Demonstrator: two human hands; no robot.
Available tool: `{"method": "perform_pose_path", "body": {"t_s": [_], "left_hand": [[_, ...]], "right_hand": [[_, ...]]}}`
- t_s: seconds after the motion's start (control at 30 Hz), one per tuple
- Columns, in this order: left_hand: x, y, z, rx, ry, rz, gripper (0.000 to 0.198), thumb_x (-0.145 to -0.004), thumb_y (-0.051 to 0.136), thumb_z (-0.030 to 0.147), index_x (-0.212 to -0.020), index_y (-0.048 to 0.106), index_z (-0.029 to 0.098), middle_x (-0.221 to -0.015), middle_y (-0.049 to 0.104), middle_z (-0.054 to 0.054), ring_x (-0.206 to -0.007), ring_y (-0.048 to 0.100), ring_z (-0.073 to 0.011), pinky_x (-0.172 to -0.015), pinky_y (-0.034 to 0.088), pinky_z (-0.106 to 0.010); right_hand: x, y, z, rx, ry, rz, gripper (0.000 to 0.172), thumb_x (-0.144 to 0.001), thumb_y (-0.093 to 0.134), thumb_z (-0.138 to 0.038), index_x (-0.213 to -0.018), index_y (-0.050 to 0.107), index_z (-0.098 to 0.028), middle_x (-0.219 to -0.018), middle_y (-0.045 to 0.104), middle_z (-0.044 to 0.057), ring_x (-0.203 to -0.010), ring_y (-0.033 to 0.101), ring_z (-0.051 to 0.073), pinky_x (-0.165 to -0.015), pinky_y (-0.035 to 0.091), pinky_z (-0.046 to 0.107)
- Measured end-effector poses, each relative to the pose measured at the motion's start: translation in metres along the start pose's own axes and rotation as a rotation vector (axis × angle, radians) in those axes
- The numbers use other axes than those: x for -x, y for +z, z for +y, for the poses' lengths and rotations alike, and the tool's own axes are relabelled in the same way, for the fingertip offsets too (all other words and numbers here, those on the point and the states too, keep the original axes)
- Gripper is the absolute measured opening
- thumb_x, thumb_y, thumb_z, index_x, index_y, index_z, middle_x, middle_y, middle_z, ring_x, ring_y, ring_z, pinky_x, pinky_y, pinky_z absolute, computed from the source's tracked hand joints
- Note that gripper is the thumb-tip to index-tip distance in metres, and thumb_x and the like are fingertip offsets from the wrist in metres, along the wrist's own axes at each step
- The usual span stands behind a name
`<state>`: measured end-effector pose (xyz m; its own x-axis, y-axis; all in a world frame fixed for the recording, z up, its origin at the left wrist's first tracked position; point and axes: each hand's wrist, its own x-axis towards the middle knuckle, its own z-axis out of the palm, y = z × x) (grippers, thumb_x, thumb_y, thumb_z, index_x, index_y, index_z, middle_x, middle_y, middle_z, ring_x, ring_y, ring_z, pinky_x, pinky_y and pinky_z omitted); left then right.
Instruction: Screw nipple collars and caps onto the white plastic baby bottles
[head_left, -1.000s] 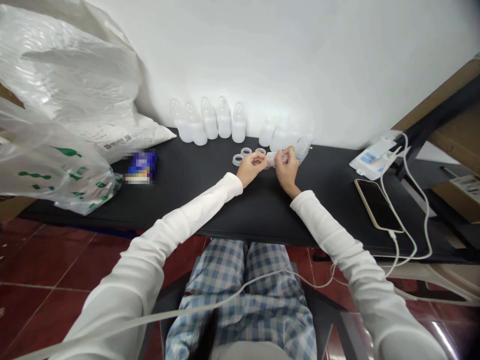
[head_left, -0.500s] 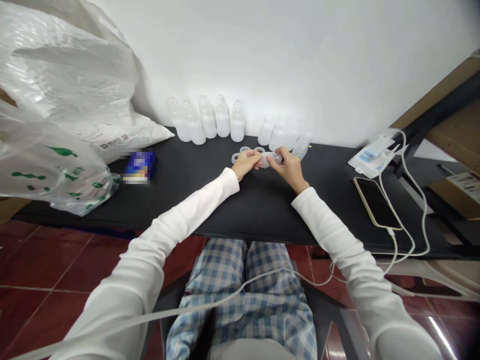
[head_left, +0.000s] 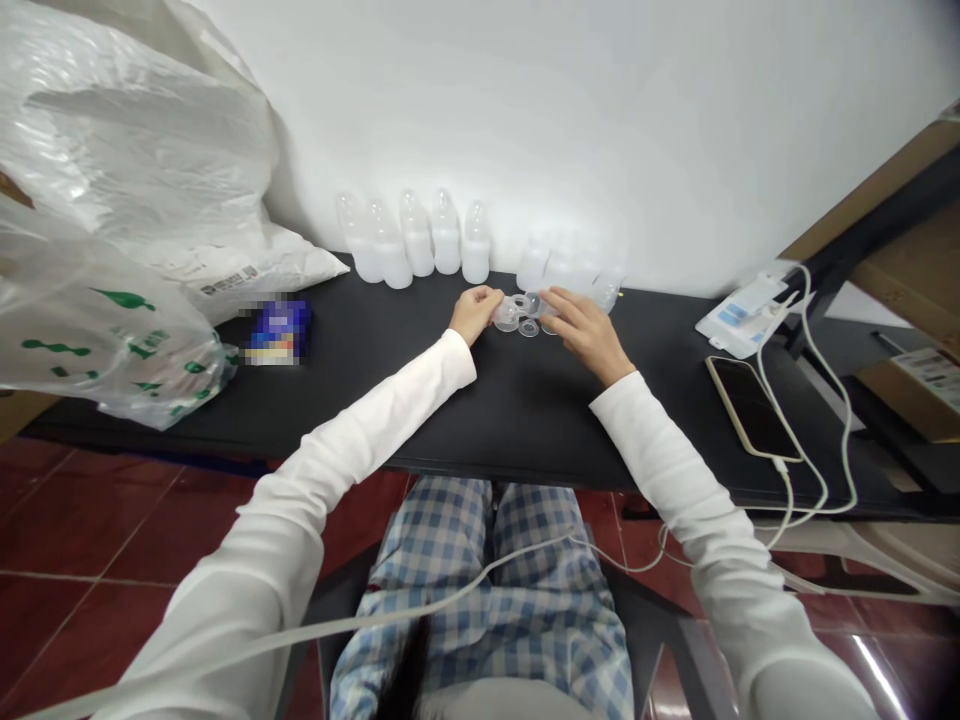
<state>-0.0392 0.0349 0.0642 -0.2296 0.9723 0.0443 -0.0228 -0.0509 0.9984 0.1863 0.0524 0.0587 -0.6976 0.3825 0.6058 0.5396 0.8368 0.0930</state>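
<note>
My left hand [head_left: 475, 314] has its fingers pinched on the edge of a small clear plastic bottle part [head_left: 507, 316]. Whether that part is a nipple or a ring is too small to tell. Across from it, my right hand [head_left: 588, 328] reaches over more clear bottle parts with its fingers stretched out. A clear round piece [head_left: 529, 328] lies on the black table between the hands, and a ring [head_left: 520, 302] sits just behind it. Part of another piece is hidden under the right fingers.
Several capped baby bottles [head_left: 445, 235] stand along the wall; whitish bottles [head_left: 559, 265] stand behind my right hand. Plastic bags [head_left: 135, 330] and a blue packet [head_left: 281, 330] are on the left. A phone [head_left: 754, 405] with a white cable and a white box [head_left: 739, 315] lie right.
My hands have moved apart. The whitish piece with a clear tip held between them is no longer there. The right fingers have opened, and the left hand now pinches a clear part.
</note>
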Motion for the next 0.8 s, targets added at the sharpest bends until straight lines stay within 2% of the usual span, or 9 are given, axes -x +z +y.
{"method": "perform_pose_path", "body": {"t_s": [0.07,0.13,0.27,0.33,0.4,0.6,0.8], "left_hand": [[-0.002,-0.001,0.0,0.045,0.012,0.046,0.035,-0.088,0.064,0.018,-0.056,0.05,0.017,-0.048,0.045,0.007,-0.045,0.042,-0.0051,-0.047,0.035,-0.017],[-0.003,-0.002,0.0,0.111,0.049,0.04,0.032,-0.09,0.062,0.019,-0.06,0.053,0.017,-0.051,0.048,0.006,-0.047,0.044,-0.0053,-0.048,0.037,-0.017],[0.0,0.002,-0.001,0.16,0.077,0.0,0.028,-0.091,0.062,0.018,-0.064,0.057,0.015,-0.056,0.051,0.004,-0.05,0.047,-0.006,-0.048,0.038,-0.018],[0.001,0.004,-0.003,0.159,0.065,0.002,0.027,-0.091,0.061,0.016,-0.064,0.057,0.015,-0.057,0.051,0.004,-0.051,0.047,-0.0067,-0.048,0.037,-0.018],[0.002,0.005,-0.004,0.164,0.058,0.011,0.027,-0.091,0.059,0.015,-0.065,0.057,0.015,-0.058,0.051,0.004,-0.052,0.048,-0.0073,-0.048,0.037,-0.018],[-0.001,0.004,-0.009,0.169,0.093,0.015,0.024,-0.091,0.063,0.021,-0.068,0.059,0.016,-0.062,0.054,0.002,-0.059,0.052,-0.0093,-0.049,0.038,-0.019],[-0.005,0.002,-0.017,0.131,0.138,-0.02,0.025,-0.091,0.067,0.029,-0.071,0.059,0.017,-0.066,0.056,0.001,-0.065,0.054,-0.0112,-0.054,0.04,-0.021]], "right_hand": [[0.004,-0.005,0.006,0.08,0.094,0.072,0.03,-0.108,0.042,-0.027,-0.119,0.07,-0.03,-0.139,0.069,0.007,-0.133,0.062,0.026,-0.103,0.055,0.047],[0.007,-0.008,0.013,0.163,0.223,0.164,0.028,-0.105,0.048,-0.031,-0.124,0.07,-0.03,-0.138,0.067,0.01,-0.128,0.063,0.029,-0.103,0.052,0.048],[0.011,-0.011,0.025,0.264,0.443,0.303,0.043,-0.103,0.051,-0.043,-0.14,0.061,-0.025,-0.125,0.062,0.015,-0.117,0.06,0.032,-0.102,0.048,0.055],[0.012,-0.011,0.03,0.278,0.525,0.325,0.049,-0.103,0.047,-0.045,-0.146,0.056,-0.023,-0.12,0.059,0.015,-0.113,0.058,0.032,-0.101,0.047,0.057],[0.012,-0.009,0.035,0.287,0.584,0.294,0.052,-0.103,0.044,-0.045,-0.149,0.053,-0.022,-0.118,0.056,0.015,-0.11,0.057,0.031,-0.099,0.047,0.056],[0.013,0.0,0.042,0.292,0.657,0.128,0.052,-0.102,0.042,-0.044,-0.146,0.055,-0.018,-0.112,0.056,0.017,-0.106,0.055,0.032,-0.093,0.048,0.053],[0.011,-0.001,0.028,0.26,0.62,0.22,0.054,-0.102,0.043,-0.046,-0.149,0.05,-0.019,-0.132,0.05,0.022,-0.119,0.053,0.038,-0.098,0.043,0.063]]}}
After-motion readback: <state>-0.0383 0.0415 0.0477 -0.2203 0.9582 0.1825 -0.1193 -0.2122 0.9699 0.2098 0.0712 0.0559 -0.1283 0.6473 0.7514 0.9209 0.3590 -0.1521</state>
